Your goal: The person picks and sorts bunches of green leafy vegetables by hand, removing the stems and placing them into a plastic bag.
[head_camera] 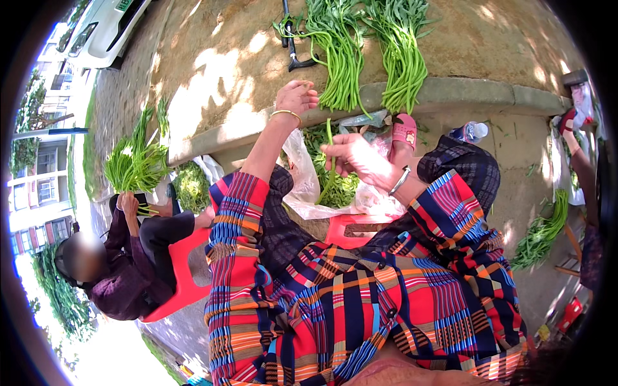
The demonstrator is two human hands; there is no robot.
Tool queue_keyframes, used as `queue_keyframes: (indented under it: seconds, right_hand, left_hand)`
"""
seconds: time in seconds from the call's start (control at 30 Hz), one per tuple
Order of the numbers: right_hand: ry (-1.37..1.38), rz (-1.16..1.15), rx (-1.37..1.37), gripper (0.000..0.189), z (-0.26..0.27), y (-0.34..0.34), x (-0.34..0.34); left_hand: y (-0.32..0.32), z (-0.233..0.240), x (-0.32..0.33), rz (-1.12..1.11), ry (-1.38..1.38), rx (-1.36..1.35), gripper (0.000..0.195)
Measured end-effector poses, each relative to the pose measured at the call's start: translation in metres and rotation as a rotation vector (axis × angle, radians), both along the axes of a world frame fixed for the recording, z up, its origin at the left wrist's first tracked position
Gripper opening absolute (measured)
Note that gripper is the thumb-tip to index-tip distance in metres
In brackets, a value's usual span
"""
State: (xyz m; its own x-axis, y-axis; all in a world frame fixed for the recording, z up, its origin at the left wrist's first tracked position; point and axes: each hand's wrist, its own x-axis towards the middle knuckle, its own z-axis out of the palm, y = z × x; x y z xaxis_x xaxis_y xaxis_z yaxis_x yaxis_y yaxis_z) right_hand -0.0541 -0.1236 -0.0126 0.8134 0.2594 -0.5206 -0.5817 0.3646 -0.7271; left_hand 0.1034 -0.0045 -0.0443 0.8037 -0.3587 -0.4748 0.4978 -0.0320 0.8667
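My right hand pinches a single green stem, which looks like water spinach, over an open plastic bag. Leafy trimmings fill the bag between my knees. My left hand is raised near the kerb, its fingers loosely bent with nothing visible in them. Just beyond it lies a bundle of long green stems, leaves pointing away. Beside that bundle is a second one, its stem ends resting over the kerb.
A black walking stick lies beyond the kerb. By my right knee stands a plastic bottle. On the left, a seated person holds a green bunch. Another person's arm shows at right, above more greens.
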Motion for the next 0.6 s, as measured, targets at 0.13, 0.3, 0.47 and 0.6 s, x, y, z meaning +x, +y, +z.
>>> queue_keyframes:
  seconds: [0.13, 0.3, 0.47, 0.6]
  right_hand:
    - [0.002, -0.027, 0.076, 0.016, 0.000, 0.005, -0.006]
    - [-0.036, -0.127, 0.148, 0.015, 0.009, 0.009, -0.005]
    - [-0.028, -0.284, 0.133, 0.018, 0.023, 0.003, -0.005]
    - [-0.006, -0.352, 0.078, 0.018, 0.017, 0.000, -0.006]
  left_hand:
    - [-0.006, -0.040, 0.023, 0.009, 0.042, 0.093, 0.021]
    - [-0.031, -0.081, 0.039, -0.063, -0.307, 0.531, 0.041]
    - [-0.087, -0.097, 0.038, -0.049, -0.638, 0.777, 0.069]
    - [-0.117, -0.094, 0.025, -0.135, -0.936, 1.036, 0.044]
